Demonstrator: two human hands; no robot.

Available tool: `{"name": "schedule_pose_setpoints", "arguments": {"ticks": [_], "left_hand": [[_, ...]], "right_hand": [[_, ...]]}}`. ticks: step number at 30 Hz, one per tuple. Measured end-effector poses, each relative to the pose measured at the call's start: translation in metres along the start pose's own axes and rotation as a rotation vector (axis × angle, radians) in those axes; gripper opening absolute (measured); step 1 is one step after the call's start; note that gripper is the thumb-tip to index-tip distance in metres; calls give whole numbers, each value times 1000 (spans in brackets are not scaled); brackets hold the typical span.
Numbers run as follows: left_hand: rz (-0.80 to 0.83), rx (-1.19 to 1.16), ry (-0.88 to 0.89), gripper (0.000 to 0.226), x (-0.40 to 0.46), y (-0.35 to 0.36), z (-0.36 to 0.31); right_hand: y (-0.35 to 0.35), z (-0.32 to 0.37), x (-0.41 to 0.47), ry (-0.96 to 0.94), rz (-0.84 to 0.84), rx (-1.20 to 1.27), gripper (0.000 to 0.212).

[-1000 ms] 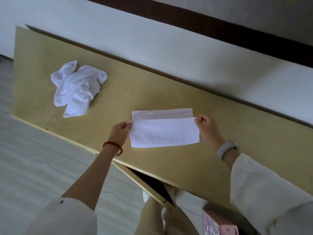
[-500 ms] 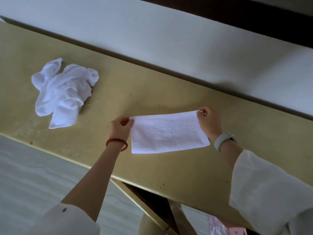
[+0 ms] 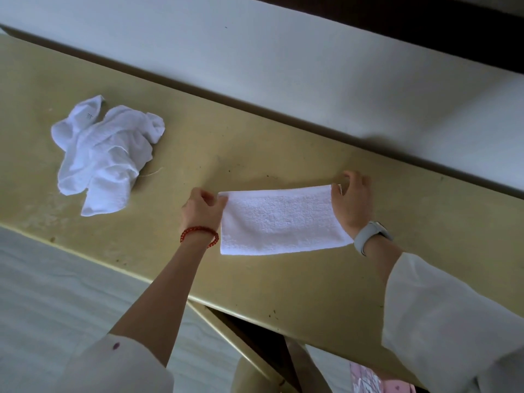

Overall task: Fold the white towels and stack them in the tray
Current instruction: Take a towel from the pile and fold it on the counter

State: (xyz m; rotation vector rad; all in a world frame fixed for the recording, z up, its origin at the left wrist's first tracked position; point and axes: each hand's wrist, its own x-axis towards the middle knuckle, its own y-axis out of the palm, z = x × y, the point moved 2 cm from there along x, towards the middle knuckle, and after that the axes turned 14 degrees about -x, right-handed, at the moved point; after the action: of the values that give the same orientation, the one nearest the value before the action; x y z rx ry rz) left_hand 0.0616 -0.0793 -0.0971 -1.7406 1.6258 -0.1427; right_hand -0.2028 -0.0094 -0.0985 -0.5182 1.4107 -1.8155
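Both hands held one folded white towel [image 3: 279,222] by its far corners in the head view. Her left hand [image 3: 202,209] pinched the towel's upper left corner between thumb and curled fingers, a red bead bracelet [image 3: 200,234] round that wrist. Her right hand [image 3: 353,202] pinched the upper right corner in the same way, with a pale grey watch [image 3: 371,236] on the wrist and a loose white sleeve [image 3: 442,321] behind it. The towel lay as a long flat rectangle on the yellowish bench [image 3: 255,154], stretched between the two hands, its near edge well back from the bench's front edge. A second white towel [image 3: 106,157], crumpled and unfolded, sat on the bench well apart to the left, with a small dark mark on one raised corner. A pale wall [image 3: 283,66] ran along the far side of the bench, a dark band above it. Below the bench's front edge a light floor [image 3: 56,293] showed, and something pink [image 3: 377,381] lay at the bottom edge, too cut off to identify.
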Motion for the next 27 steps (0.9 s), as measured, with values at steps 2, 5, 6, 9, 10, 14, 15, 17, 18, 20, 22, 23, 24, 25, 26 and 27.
{"name": "schedule_pose_setpoints", "arguments": {"ticks": [2, 5, 6, 9, 10, 14, 15, 17, 18, 20, 22, 23, 24, 25, 26, 27], "left_hand": [[-75, 75, 187, 31, -13, 0, -5], [-44, 207, 718, 36, -49, 10, -8], [19, 260, 838, 37, -62, 19, -5], [200, 435, 919, 42, -80, 48, 16], [225, 500, 891, 44, -78, 54, 22], [249, 704, 794, 51, -60, 61, 37], [249, 731, 787, 53, -58, 60, 39], [238, 760, 776, 55, -56, 56, 41], [229, 769, 767, 56, -54, 52, 43], [232, 791, 754, 58, -49, 44, 45], [235, 810, 726, 59, -44, 34, 49], [234, 799, 691, 60, -43, 29, 50], [228, 778, 654, 61, -45, 24, 51], [231, 768, 621, 60, -48, 19, 52], [237, 775, 607, 60, -51, 14, 53], [250, 797, 609, 59, -54, 10, 53]], "right_hand": [[-6, 7, -13, -186, -183, -150, 33], [-1, 21, -48, -555, -277, -257, 38], [8, 23, -58, -648, -232, -280, 38], [38, 25, -73, -725, -62, -377, 40], [44, 24, -72, -708, -19, -409, 42], [51, 13, -64, -701, 29, -479, 48], [50, 9, -61, -703, 29, -489, 49], [48, 0, -55, -681, 24, -500, 48], [45, -5, -51, -655, 29, -509, 48], [40, -19, -42, -588, 64, -523, 48], [31, -28, -36, -559, 106, -517, 51], [27, -29, -34, -561, 123, -501, 52], [22, -28, -32, -571, 127, -479, 52], [18, -24, -31, -580, 111, -465, 50], [13, -20, -28, -591, 73, -467, 46], [9, -15, -25, -601, 34, -477, 40]]}}
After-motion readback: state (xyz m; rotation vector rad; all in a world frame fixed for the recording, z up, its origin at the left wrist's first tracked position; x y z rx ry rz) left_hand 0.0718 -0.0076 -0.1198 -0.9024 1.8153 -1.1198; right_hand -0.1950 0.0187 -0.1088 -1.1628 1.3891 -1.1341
